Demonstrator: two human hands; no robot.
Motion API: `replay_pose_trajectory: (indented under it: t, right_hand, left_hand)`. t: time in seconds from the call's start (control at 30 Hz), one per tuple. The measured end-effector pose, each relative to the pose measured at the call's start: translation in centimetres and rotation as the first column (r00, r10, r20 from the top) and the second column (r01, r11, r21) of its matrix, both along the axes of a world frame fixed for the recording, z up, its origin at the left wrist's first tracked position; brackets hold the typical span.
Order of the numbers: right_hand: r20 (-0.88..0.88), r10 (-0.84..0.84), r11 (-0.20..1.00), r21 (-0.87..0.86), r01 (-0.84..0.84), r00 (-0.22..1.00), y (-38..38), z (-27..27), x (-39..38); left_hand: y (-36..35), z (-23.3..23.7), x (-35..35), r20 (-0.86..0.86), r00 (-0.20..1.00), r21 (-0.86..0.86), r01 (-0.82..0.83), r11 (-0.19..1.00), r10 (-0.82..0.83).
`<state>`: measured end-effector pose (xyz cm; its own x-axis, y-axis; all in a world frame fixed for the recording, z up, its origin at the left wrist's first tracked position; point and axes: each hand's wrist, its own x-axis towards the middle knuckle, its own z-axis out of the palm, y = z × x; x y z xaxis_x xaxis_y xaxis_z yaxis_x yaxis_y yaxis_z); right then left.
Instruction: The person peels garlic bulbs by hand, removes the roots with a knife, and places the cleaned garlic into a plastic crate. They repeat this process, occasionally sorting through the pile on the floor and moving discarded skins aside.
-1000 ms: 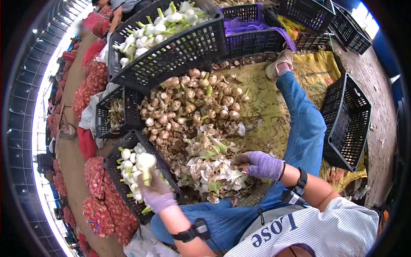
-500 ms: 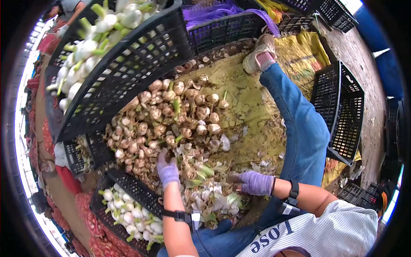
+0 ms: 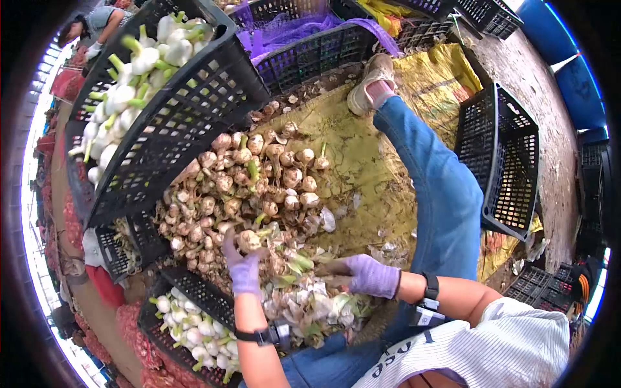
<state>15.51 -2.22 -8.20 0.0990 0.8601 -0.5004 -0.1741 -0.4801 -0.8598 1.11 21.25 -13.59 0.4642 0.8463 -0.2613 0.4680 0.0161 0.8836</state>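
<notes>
My left hand point(image 3: 242, 266), in a purple glove, is at the front edge of the pile of unpeeled garlic point(image 3: 223, 181). Its thumb and fingers curl around a garlic bulb point(image 3: 249, 241). My right hand point(image 3: 374, 276), gloved alike, is over the right side of the loose peelings point(image 3: 317, 304); its fingers point left, close together, and what they hold, if anything, is too blurred to make out. Green stem pieces point(image 3: 301, 262) lie between the hands.
A black crate of cleaned garlic point(image 3: 174, 97) rises at the upper left, another point(image 3: 197, 330) stands at the lower left. An empty black crate point(image 3: 511, 168) is beyond my bent leg point(image 3: 440, 187). A co-worker point(image 3: 103, 26) is at the far upper left.
My left hand has moved slightly left and taken hold of a bulb. My right hand has shifted a little left. The whole view has shifted somewhat.
</notes>
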Motion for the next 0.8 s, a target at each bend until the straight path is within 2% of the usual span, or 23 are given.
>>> replay_pose_trajectory:
  t: [0.03, 0.07, 0.13, 0.17, 0.2, 0.23, 0.3, 0.4, 0.43, 0.47, 0.5, 0.53, 0.6, 0.63, 0.67, 0.7, 0.73, 0.77, 0.8]
  right_hand:
    - [0.081, 0.006, 0.997, 0.071, -0.012, 0.997, 0.0, 0.9, -0.7]
    - [0.182, -0.087, 0.964, 0.264, 0.037, 0.979, -0.2, 0.7, -1.8]
    - [-0.089, -0.095, 0.964, 0.241, 0.114, 0.991, 0.1, 3.9, -2.5]
    - [-0.236, -0.137, 0.932, 0.299, 0.206, 0.962, -0.2, 4.2, -3.3]
    - [-0.381, -0.163, 0.89, 0.342, 0.303, 0.91, -0.6, 4.5, -4.1]
    - [-0.569, -0.197, 0.896, 0.226, 0.382, 0.799, -1.1, 6.2, -4.7]
    - [-0.552, -0.158, 0.888, 0.283, 0.362, 0.819, -1.8, 6.9, -5.2]
    - [-0.48, -0.141, 0.863, 0.369, 0.345, 0.866, -2.7, 9.1, -5.8]
    - [-0.419, -0.186, 0.882, 0.328, 0.339, 0.889, -2.9, 9.8, -6.0]
    - [-0.356, -0.23, 0.897, 0.283, 0.339, 0.906, -3.1, 10.3, -6.2]
    - [-0.261, -0.314, 0.832, 0.387, 0.397, 0.913, -2.8, 9.8, -6.9]
    - [-0.257, -0.309, 0.83, 0.397, 0.392, 0.916, -3.1, 9.4, -6.7]
    - [-0.292, -0.156, 0.919, 0.308, 0.248, 0.943, -4.0, 9.7, -5.8]
    - [-0.37, -0.11, 0.94, 0.263, 0.218, 0.922, -4.6, 11.0, -5.2]
    - [-0.372, -0.109, 0.939, 0.264, 0.218, 0.922, -4.7, 11.2, -5.0]
    - [-0.394, -0.089, 0.92, 0.319, 0.226, 0.915, -4.9, 11.2, -5.0]
    - [-0.413, -0.069, 0.897, 0.373, 0.238, 0.908, -5.0, 11.2, -4.8]
    - [-0.374, -0.025, 0.95, 0.28, 0.139, 0.927, -5.1, 11.2, -4.2]
    - [-0.377, -0.029, 0.95, 0.277, 0.143, 0.926, -5.2, 10.8, -3.9]
  left_hand:
    - [-2.8, 4.7, 0.4, 0.204, 0.977, -0.244, -0.003, 0.97, 0.054]
    - [-5.8, 8.6, 0.9, 0.383, 0.911, -0.467, 0.048, 0.883, 0.153]
    - [-10.0, 10.8, -1.1, 0.547, 0.815, -0.468, 0.109, 0.877, 0.19]
    - [-11.4, 10.1, -2.6, 0.577, 0.811, -0.312, 0.111, 0.944, 0.095]
    - [-13.7, 12.4, -2.6, 0.402, 0.914, -0.148, 0.004, 0.989, 0.056]
    - [-15.1, 12.1, -3.2, 0.511, 0.858, -0.148, 0.027, 0.989, 0.053]
    - [-17.5, 12.5, -3.9, 0.644, 0.764, -0.109, 0.044, 0.993, 0.037]
    - [-19.4, 13.7, -4.9, 0.65, 0.757, 0.005, 0.075, 0.997, -0.06]
    - [-19.9, 14.8, -4.8, 0.639, 0.756, 0.123, 0.082, 0.989, -0.142]
    - [-20.4, 15.0, -5.0, 0.645, 0.751, 0.131, 0.076, 0.988, -0.143]
    - [-20.8, 15.1, -5.3, 0.621, 0.768, 0.16, 0.077, 0.984, -0.161]
    - [-21.0, 15.0, -5.6, 0.595, 0.784, 0.189, 0.079, 0.979, -0.178]
    - [-21.4, 14.3, -6.3, 0.606, 0.774, 0.208, 0.064, 0.976, -0.18]
    - [-21.6, 14.4, -6.4, 0.631, 0.765, 0.12, 0.073, 0.99, -0.133]
    - [-21.8, 14.4, -6.5, 0.649, 0.756, 0.028, 0.084, 0.996, -0.082]
    - [-22.0, 14.5, -6.4, 0.647, 0.758, 0.029, 0.085, 0.996, -0.083]
    - [-22.1, 14.7, -6.2, 0.711, 0.703, -0.092, 0.139, 0.986, -0.033]
    - [-22.3, 14.8, -6.1, 0.762, 0.647, -0.209, 0.202, 0.957, 0.03]
    - [-22.4, 14.5, -6.1, 0.76, 0.649, -0.212, 0.204, 0.956, 0.03]
